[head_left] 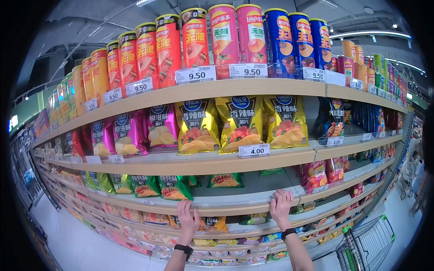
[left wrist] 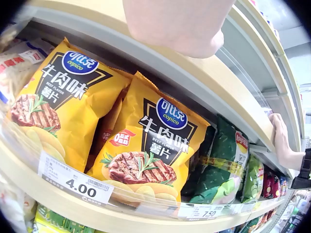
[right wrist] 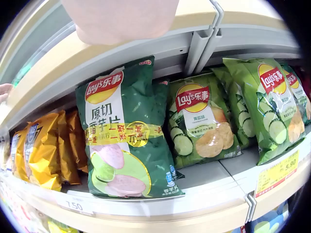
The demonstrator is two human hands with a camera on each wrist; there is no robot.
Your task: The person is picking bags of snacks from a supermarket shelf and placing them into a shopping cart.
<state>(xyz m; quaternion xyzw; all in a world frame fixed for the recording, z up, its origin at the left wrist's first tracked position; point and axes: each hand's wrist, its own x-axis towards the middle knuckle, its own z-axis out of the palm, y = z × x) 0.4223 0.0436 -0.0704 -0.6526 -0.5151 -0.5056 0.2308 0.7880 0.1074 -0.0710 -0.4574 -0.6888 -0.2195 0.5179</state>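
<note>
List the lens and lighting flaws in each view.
Head view: strong fisheye bowing of the shelf edges, black corners, bright ceiling strips. Left wrist view: the left hand pale and cut off by the top edge, background blown out at upper right. Right wrist view: shine on the gold bags, the 7.50 label washed out, corners dark.

In the head view, the upright cylindrical cans at top centre [head_left: 195, 38] are red with yellow lids; the plump foil bags at mid-centre [head_left: 239, 124] are glossy gold with black panels; the smooth bags at centre left [head_left: 130, 135] are magenta.
</note>
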